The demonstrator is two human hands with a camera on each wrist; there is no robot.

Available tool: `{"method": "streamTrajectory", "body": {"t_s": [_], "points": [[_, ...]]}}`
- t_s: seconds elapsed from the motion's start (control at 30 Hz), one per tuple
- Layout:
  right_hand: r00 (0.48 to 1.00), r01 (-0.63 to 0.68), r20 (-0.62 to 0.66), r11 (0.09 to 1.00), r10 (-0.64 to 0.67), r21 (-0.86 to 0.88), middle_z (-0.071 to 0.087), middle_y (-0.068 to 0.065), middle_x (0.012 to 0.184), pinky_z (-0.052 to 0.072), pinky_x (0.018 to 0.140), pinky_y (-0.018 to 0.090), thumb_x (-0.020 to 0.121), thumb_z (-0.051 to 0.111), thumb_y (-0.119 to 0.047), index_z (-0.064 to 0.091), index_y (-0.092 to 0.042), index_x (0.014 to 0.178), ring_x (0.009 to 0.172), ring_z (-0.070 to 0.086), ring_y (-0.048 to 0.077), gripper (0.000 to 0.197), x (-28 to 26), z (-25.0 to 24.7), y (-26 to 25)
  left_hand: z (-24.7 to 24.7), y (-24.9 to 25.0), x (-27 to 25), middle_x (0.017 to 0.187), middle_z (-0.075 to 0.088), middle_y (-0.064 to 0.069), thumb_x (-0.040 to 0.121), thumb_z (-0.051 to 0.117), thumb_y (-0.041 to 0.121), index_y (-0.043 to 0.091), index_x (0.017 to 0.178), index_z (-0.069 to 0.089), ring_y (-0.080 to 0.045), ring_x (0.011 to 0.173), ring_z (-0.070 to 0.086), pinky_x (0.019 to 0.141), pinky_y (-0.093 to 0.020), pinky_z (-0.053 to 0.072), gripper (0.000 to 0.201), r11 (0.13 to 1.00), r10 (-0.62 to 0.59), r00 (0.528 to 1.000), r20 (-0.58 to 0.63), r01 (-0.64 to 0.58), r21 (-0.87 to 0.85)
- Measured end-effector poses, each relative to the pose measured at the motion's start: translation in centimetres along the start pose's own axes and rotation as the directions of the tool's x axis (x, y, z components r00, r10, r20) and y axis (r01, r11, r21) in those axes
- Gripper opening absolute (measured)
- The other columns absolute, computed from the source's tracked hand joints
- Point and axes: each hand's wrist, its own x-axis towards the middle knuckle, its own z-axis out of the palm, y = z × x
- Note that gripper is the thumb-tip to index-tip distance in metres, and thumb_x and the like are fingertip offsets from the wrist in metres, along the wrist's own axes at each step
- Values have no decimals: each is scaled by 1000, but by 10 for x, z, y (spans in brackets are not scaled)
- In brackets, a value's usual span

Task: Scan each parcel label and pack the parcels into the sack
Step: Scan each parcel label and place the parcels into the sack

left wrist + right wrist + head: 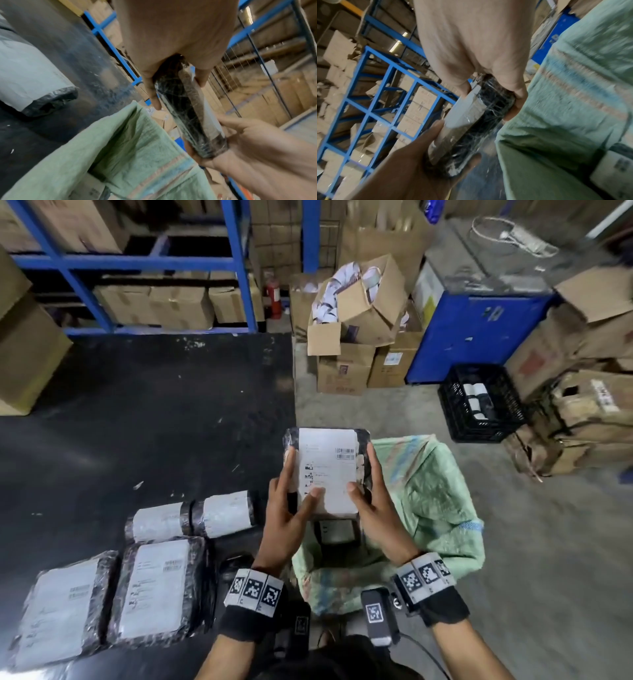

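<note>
Both hands hold one black-wrapped parcel point(327, 470) above the mouth of the green woven sack point(431, 508), its white label facing up. My left hand point(294, 494) grips its left edge with the thumb on the label, and my right hand point(368, 491) grips the right edge the same way. The left wrist view shows the parcel point(188, 115) edge-on over the sack point(128, 148). In the right wrist view the parcel point(476, 128) is pinched at both ends. Another labelled parcel point(334, 530) lies inside the sack.
Several labelled parcels lie on the black mat at the left, two large ones point(154, 587) and two smaller ones point(226, 513). Blue racking point(236, 265) with cartons stands behind. A black crate point(479, 402) and stacked cartons point(582, 412) crowd the right.
</note>
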Motion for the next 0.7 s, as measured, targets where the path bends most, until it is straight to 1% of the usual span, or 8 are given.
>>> {"method": "streamTrajectory", "body": {"t_s": [0.13, 0.23, 0.3, 0.37, 0.47, 0.53, 0.6, 0.7], "points": [[997, -70, 21, 996, 71, -48, 14, -31, 157, 21, 108, -2, 103, 49, -12, 9, -30, 159, 139, 18, -22, 71, 15, -54, 24, 35, -17, 6, 168, 21, 30, 106, 56, 37, 38, 164, 15, 4, 152, 26, 128, -33, 25, 71, 992, 4, 982, 189, -28, 123], [988, -142, 41, 983, 148, -118, 15, -28, 153, 19, 103, -7, 101, 51, -6, 12, -24, 159, 136, 20, -17, 72, 30, -90, 47, 43, -36, 6, 164, 37, 3, 102, 42, 52, 26, 167, 18, -19, 146, 34, 125, -43, 28, 74, 890, 16, 985, 171, -92, 446], [977, -196, 51, 964, 208, -178, 14, -22, 156, 17, 107, -1, 101, 52, -5, 13, -23, 159, 141, 18, -11, 72, 42, -111, 66, 43, -51, 3, 165, 36, -15, 100, 49, 41, 16, 166, 24, -36, 154, 27, 126, -56, 28, 74, 768, 35, 988, 153, -125, 629], [952, -271, 70, 925, 299, -266, 14, -9, 163, 15, 111, 9, 100, 52, -4, 11, -20, 159, 150, 16, 7, 74, 56, -127, 87, 45, -64, -3, 169, 26, -25, 97, 62, 21, 9, 164, 27, -44, 159, 16, 126, -62, 25, 76, 670, 29, 994, 105, -97, 736], [875, -412, 71, 815, 478, -407, 21, 1, 164, 22, 110, 18, 100, 53, -5, 8, -18, 160, 150, 25, 21, 76, 79, -140, 119, 46, -80, -11, 174, 3, -22, 99, 61, 18, 8, 166, 12, -37, 162, -1, 131, -53, 13, 84, 611, -62, 997, 56, -6, 791], [816, -498, 38, 734, 577, -462, 22, 1, 164, 28, 115, 28, 100, 54, -8, 6, -24, 160, 147, 31, 26, 78, 95, -144, 141, 45, -88, -17, 174, -6, -16, 100, 59, 16, 7, 166, -2, -30, 162, -6, 132, -51, 15, 90, 613, -135, 989, 51, 43, 789], [762, -559, -13, 648, 647, -518, 15, 2, 166, 25, 117, 31, 99, 54, -11, 5, -26, 160, 150, 24, 28, 79, 105, -145, 156, 47, -91, -21, 175, -12, -12, 96, 59, 5, 6, 165, -8, -26, 163, -6, 132, -48, 19, 96, 629, -179, 982, 54, 72, 774], [739, -589, -54, 606, 671, -534, 20, 4, 164, 23, 122, 40, 87, 64, -25, 6, -30, 159, 150, 23, 30, 92, 115, -152, 212, 49, -89, -21, 175, -16, -10, 89, 59, -6, 7, 165, -11, -22, 163, -7, 133, -40, 12, 104, 611, -209, 976, 57, 85, 787]]}}
